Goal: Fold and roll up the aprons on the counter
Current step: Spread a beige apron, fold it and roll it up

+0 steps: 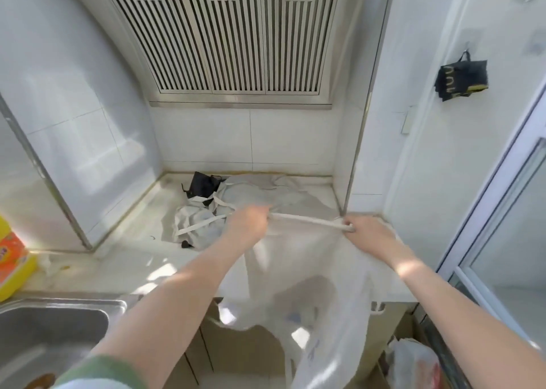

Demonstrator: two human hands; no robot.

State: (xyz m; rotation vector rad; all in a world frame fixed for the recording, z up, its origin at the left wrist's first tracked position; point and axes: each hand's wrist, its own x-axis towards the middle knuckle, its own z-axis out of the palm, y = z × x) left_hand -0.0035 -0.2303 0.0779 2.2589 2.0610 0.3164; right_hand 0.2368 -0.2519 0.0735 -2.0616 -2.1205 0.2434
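Over the table [133,258] edge a white apron [310,270] drapes below my hands, unfolded; nothing looks rolled yet. A crumpled heap of aprons [204,226] lies just beyond my left hand [248,226]. It and my right hand [366,232] pinch the strap [307,219] taut.

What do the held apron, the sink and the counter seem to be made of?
The apron: thin white, probably plastic film or nonwoven; light shows through it. The sink: brushed stainless steel, grey metallic sheen. The counter: pale polished stone or imitation, soft reflections.
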